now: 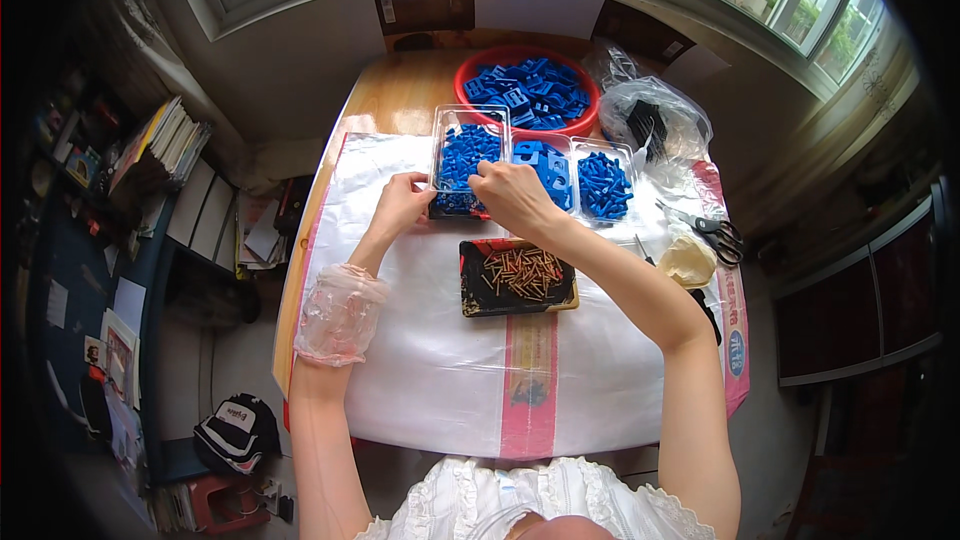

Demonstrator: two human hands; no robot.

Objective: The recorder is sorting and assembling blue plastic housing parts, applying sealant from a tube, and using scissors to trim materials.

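Note:
A clear plastic box (pixel 470 145) full of small blue plastic pieces stands on the far half of the table, with a dark tray edge (pixel 461 217) showing at its near side. My left hand (pixel 403 204) is closed on its near left edge, thumb and fingers pinched together. Over the near right corner, my right hand (pixel 516 196) curls with bent fingers; whatever is in them is hidden. Just right are flat blue plastic parts (pixel 548 172) in a clear box, partly behind my right hand. Closer to me, a black tray (pixel 486 306) holds brass-coloured screws (pixel 524 272).
Another clear box (pixel 631 162) carries blue plugs (pixel 603 186). Behind stands a red basin (pixel 590 118) of blue parts, beside a plastic bag (pixel 685 115). Scissors (pixel 722 236), a screwdriver-like tool (pixel 645 250) and a pale yellow bundle (pixel 687 261) lie right. White woven sheeting (pixel 430 380) covers the table.

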